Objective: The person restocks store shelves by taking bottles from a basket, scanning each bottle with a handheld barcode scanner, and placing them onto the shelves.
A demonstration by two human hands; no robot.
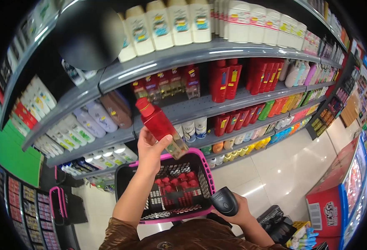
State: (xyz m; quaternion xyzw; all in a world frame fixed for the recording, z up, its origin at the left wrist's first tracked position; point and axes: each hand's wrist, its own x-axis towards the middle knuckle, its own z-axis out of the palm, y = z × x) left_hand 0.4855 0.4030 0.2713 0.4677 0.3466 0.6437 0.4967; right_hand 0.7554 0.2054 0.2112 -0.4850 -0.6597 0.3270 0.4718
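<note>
My left hand [151, 146] is wrapped round a bottle [159, 125] with a red cap and red upper part and a see-through lower part. The bottle is tilted, in front of the shelves and over the far rim of a black basket with a pink edge [210, 177]. Inside the basket lie several red-capped bottles [179, 183]. In my right hand [243, 210], beside the basket's right side, is a black handheld barcode scanner [225, 201]; its handle is mostly hidden by the hand.
Curved grey shelves [158, 68] hold rows of white bottles [181, 23], boxed bottles [166, 85] and red bottles [226, 81]. Another pink-edged basket [58, 202] stands on the floor at left. A red display unit [331, 208] is at right, above the tiled floor [250, 179].
</note>
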